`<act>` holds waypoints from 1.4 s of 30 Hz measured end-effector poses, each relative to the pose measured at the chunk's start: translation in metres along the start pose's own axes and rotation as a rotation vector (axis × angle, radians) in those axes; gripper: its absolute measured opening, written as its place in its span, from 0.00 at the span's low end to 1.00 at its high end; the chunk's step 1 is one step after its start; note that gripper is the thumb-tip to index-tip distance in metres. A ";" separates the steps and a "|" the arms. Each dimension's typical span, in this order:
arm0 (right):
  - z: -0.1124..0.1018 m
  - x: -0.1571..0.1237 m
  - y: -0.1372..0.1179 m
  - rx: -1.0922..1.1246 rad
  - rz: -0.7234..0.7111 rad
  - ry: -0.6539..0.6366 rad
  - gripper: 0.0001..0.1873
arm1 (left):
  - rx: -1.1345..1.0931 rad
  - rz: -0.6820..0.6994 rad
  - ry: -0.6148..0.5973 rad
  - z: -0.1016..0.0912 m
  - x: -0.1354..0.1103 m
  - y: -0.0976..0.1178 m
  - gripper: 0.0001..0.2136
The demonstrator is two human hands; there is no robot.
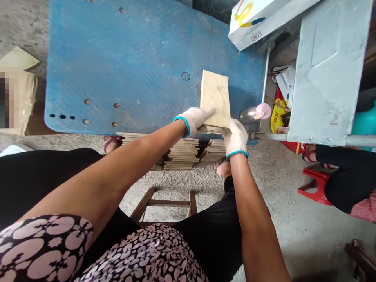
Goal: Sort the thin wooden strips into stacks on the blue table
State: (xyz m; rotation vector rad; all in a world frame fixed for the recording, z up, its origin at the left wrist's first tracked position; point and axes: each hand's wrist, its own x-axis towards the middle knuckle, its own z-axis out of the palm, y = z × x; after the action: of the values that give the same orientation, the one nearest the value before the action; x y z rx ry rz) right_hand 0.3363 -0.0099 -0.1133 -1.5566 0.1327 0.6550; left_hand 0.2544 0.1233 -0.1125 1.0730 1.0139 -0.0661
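Observation:
Between my hands is a pale wooden board (216, 92) with a darker grain patch, above the near edge of a blue table (141, 70). My left hand (195, 118), in a white knit glove with a teal cuff, grips its left side with the thumb on top. At the lower right corner, my right hand (237, 138), gloved the same way, is closed on the board's edge. The fingers beneath the board are hidden. Just below it, edges of more boards show. Stacks of similar wooden boards (182, 154) stand on the floor by the table's near side.
A steel bottle with a pink lid (263, 111) lies or stands right of the board. A white printed bag (252, 23) is at the far right corner. A grey metal panel (323, 74), a red stool (315, 186) with a seated person, and a wooden stool (169, 203) are around.

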 end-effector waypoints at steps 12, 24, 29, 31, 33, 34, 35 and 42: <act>0.029 -0.034 -0.013 0.304 0.112 -0.192 0.24 | -0.237 0.015 -0.052 0.030 -0.029 -0.001 0.19; -0.011 -0.106 -0.067 0.270 0.053 -0.203 0.27 | -0.395 0.151 -0.285 0.037 -0.134 -0.003 0.19; -0.059 -0.174 -0.082 0.127 -0.029 -0.049 0.32 | 0.235 0.194 -0.538 0.007 -0.187 -0.016 0.19; -0.084 -0.202 -0.081 0.077 0.001 0.064 0.33 | 0.394 0.167 -0.614 -0.012 -0.202 -0.023 0.19; -0.110 -0.227 -0.075 0.043 0.089 0.151 0.33 | 0.546 0.121 -0.656 -0.030 -0.211 -0.031 0.18; -0.122 -0.238 -0.071 0.028 0.128 0.179 0.33 | 0.659 0.104 -0.671 -0.038 -0.212 -0.036 0.17; -0.133 -0.247 -0.067 0.010 0.155 0.205 0.33 | 0.792 0.100 -0.676 -0.045 -0.212 -0.041 0.17; -0.154 -0.247 -0.025 -0.084 0.274 0.347 0.28 | 1.528 0.247 -0.577 -0.054 -0.189 -0.069 0.16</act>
State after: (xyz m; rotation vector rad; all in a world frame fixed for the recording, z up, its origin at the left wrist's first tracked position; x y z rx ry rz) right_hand 0.1932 -0.2276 0.0191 -1.7403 0.5940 0.6024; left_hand 0.0768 0.0509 -0.0313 2.3393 0.1310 -1.0113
